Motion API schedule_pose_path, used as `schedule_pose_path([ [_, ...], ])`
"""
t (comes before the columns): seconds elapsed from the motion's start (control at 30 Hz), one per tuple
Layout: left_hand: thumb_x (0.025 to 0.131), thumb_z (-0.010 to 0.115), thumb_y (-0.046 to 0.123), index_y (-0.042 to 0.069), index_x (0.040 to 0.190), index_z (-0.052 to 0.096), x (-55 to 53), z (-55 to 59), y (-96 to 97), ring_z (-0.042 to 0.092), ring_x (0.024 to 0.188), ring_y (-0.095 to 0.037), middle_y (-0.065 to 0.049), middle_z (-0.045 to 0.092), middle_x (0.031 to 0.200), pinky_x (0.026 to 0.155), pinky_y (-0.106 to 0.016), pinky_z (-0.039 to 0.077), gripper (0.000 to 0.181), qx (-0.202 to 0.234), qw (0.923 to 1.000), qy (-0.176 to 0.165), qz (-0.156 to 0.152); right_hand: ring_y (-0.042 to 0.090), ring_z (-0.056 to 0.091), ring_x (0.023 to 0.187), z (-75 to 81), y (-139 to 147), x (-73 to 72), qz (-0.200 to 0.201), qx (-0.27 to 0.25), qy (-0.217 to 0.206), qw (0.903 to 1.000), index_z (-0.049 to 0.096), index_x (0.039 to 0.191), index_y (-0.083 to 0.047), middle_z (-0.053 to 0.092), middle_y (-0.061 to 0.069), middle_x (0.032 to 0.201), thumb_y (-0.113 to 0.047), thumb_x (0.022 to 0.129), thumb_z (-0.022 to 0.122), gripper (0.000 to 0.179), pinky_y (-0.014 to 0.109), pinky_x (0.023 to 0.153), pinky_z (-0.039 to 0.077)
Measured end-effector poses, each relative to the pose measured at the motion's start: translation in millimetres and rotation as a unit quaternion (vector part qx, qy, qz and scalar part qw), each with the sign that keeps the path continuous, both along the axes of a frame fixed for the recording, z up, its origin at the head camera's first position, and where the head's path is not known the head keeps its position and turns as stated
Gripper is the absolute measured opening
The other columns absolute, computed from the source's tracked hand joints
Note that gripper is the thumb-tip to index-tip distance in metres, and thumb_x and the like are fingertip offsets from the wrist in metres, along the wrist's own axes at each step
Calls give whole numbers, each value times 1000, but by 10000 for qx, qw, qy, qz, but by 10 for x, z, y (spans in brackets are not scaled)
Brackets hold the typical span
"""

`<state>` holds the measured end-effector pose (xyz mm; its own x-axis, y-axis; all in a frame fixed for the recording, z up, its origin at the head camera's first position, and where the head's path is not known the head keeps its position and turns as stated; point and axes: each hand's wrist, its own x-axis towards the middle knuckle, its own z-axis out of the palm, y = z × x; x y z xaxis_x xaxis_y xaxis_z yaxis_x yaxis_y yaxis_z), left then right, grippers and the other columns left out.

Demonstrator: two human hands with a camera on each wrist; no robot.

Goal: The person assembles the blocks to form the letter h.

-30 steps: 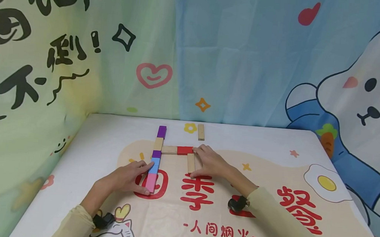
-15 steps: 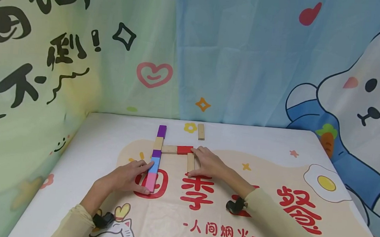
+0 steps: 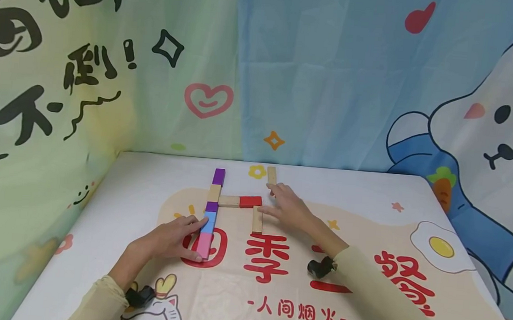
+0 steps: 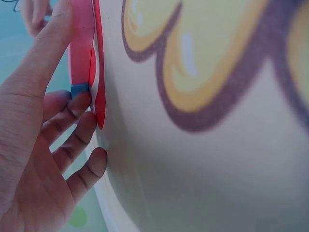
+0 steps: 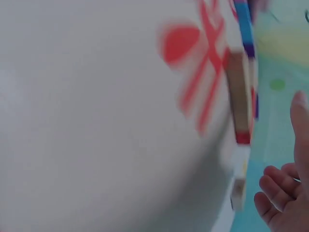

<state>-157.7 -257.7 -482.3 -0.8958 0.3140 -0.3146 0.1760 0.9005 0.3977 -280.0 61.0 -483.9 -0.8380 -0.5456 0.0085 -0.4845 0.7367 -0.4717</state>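
Note:
My left hand (image 3: pixel 171 238) rests at the left side of a column of blocks. Its index fingertip touches a blue block (image 3: pixel 208 221), and its thumb lies by the near end of the pink block (image 3: pixel 203 246). In the left wrist view, the other fingers bend loosely beside the pink block (image 4: pixel 82 43). Over the right part of the layout is my right hand (image 3: pixel 291 208), holding nothing. Its fingertips overlap the near end of a loose wooden block (image 3: pixel 271 174) at the back. Its thumb is near the top of another wooden block (image 3: pixel 257 221), below the red block (image 3: pixel 250 202).
Beyond the blue blocks, the column continues with a small purple block (image 3: pixel 211 206), a wooden block (image 3: pixel 214 193) and a purple block (image 3: pixel 218 176). A horizontal wooden block (image 3: pixel 229 201) links it to the red one. A printed cloth (image 3: pixel 290 303) covers the table.
My right hand has left the wooden block below the red one and moved away toward the loose block at the back, its fingers spreading. My left hand has stayed in place.

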Motion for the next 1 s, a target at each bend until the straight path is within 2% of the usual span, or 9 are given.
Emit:
schedule_pose_path([
  [0.17, 66, 78, 63, 31, 151, 32, 1, -2, -8, 46, 117, -15, -1, 49, 133, 80, -30, 55, 102, 31, 10000, 11, -32, 33, 43, 131, 142, 73, -382, -117, 18, -49, 9999, 39, 145, -3, 46, 17, 140, -46, 90, 65, 75, 53, 106, 42],
  [0.3, 67, 78, 63, 30, 151, 32, 1, -8, -7, 46, 118, -16, -2, 49, 134, 80, -32, 56, 101, 65, 10000, 10, -38, 38, 31, 142, 185, 100, -643, 97, 378, -211, 9990, 34, 149, -3, 35, 20, 152, -42, 87, 70, 82, 56, 113, 32],
  [0.43, 67, 77, 63, 30, 152, 32, 5, -14, 2, 46, 117, -15, -2, 49, 134, 80, -31, 55, 101, 84, 9999, 22, -76, 39, 22, 147, 157, 92, -818, 429, 687, -491, 9955, 34, 149, -1, 26, 22, 157, -37, 85, 74, 83, 56, 118, 23],
  [0.53, 67, 77, 62, 30, 152, 32, 12, -11, 10, 46, 117, -15, -2, 49, 134, 80, -31, 55, 101, 109, 9999, 44, -108, 40, 17, 149, 110, 82, -897, 543, 826, -760, 9922, 33, 149, -1, 21, 22, 159, -35, 86, 73, 82, 55, 119, 19],
  [0.63, 67, 77, 63, 28, 152, 32, 15, -4, 15, 46, 117, -15, -2, 50, 134, 80, -32, 56, 101, 102, 9998, 78, -132, 38, 16, 149, 58, 70, -947, 483, 900, -957, 9902, 31, 150, -2, 20, 21, 160, -34, 88, 71, 80, 53, 120, 19],
  [1.0, 67, 76, 65, 29, 152, 31, 7, 11, -6, 46, 117, -15, -2, 49, 134, 82, -32, 55, 102, 4, 9999, 61, -82, 32, 29, 146, 37, 38, -1014, 281, 702, -1110, 9909, 35, 149, -5, 33, 15, 156, -31, 89, 71, 75, 50, 119, 25],
])
